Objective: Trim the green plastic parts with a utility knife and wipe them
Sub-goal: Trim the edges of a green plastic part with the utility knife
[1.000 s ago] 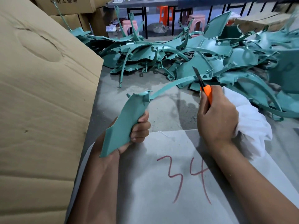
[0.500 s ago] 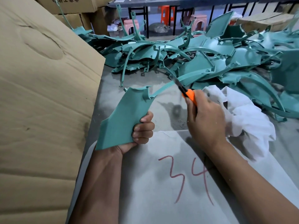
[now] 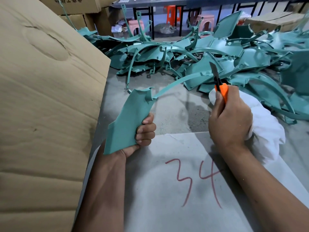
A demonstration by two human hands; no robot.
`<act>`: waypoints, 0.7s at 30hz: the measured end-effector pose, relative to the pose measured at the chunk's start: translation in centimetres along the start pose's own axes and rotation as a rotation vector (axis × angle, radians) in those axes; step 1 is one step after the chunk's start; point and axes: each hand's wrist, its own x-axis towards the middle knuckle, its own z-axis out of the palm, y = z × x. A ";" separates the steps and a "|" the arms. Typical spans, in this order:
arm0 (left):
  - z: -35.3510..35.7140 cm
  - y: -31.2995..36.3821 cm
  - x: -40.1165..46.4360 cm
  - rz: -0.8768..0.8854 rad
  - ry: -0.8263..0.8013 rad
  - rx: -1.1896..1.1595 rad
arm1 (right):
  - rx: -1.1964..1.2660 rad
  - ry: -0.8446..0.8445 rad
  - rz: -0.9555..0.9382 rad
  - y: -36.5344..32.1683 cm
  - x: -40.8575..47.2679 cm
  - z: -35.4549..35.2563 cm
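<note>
Trim step. Left hand (image 3: 144,131) fingers curl round the green part's (image 3: 128,121) wide end, held above the table (image 3: 173,114). Right hand (image 3: 229,119) grips the utility knife (image 3: 220,84) w/ white cloth (image 3: 267,126) bunched behind. Blade sits by the thin strip; rec. shave flash w/ strokes away from left fingers, part kept steady.

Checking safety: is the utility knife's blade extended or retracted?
Extended: the utility knife in the right hand shows a dark blade projecting up past its orange handle.
</note>
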 end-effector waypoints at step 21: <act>0.1 0.2 0.1 -0.038 0.007 -0.019 | -0.032 -0.091 -0.007 0.8 0.4 0.1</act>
